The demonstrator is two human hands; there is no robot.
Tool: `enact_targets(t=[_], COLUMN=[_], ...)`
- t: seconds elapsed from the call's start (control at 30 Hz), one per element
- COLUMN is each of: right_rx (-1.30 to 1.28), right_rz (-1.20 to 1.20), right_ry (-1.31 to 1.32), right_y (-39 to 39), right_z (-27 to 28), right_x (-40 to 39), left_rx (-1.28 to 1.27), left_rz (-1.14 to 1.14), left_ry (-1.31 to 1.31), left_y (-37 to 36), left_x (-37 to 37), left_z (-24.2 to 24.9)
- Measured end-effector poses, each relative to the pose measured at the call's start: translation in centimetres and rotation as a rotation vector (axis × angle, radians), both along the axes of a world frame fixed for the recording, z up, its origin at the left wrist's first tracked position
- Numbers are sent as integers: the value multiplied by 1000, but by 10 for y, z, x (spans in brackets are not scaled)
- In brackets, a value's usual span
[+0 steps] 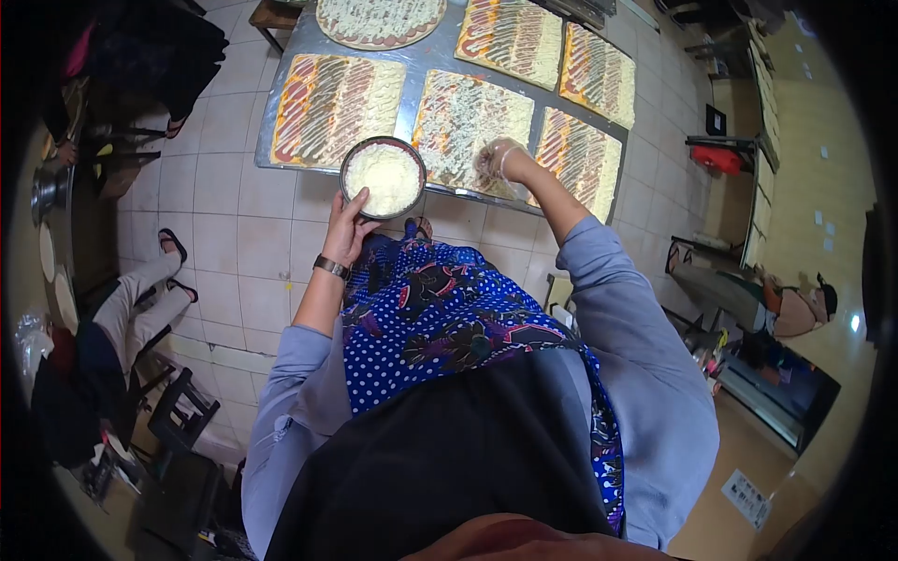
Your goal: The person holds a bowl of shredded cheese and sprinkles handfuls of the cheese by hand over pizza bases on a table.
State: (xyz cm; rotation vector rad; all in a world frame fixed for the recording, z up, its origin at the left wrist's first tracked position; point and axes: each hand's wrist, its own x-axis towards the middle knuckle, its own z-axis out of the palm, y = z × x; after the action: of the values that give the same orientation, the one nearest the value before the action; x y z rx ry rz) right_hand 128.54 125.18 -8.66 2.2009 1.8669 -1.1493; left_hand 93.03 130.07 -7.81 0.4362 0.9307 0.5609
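My left hand (348, 232) holds a dark round bowl (426, 169) by its near side, with the thumb over the rim. White shredded topping (383, 178) fills the bowl. My right hand (503, 161), in a clear plastic glove, is over the near right corner of a rectangular pizza (468, 117). Its fingers point down and are blurred, so what they hold cannot be made out. White shreds lie scattered across this pizza. Another rectangular pizza (337, 107) with striped toppings lies to its left, and one more (578, 154) to its right.
The metal table (281, 161) also bears a round pizza (381, 17) and two rectangular ones (510, 39) (597, 75) at the back. People are at the left (140, 309) and right (748, 299). A black stool (182, 411) stands lower left on the tiled floor.
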Motion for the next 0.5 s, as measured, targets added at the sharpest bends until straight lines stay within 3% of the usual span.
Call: enact_targets(t=[0.2, 0.23, 0.33, 0.47, 0.5], right_rx=[4, 161, 321, 351, 243], right_rz=[-46, 37, -33, -125, -111], right_ry=[72, -121, -179, -212, -270], right_y=[-19, -17, 8, 48, 60], right_z=[-13, -13, -18, -19, -23], right_x=[36, 40, 59, 77, 84], left_rx=[-8, -16, -23, -25, -25], left_rz=[102, 114, 133, 125, 122], left_ry=[-24, -15, 0, -1, 3], left_y=[-39, -44, -53, -56, -55], left_x=[-14, -14, -17, -18, -18], left_z=[2, 3, 4, 9, 10])
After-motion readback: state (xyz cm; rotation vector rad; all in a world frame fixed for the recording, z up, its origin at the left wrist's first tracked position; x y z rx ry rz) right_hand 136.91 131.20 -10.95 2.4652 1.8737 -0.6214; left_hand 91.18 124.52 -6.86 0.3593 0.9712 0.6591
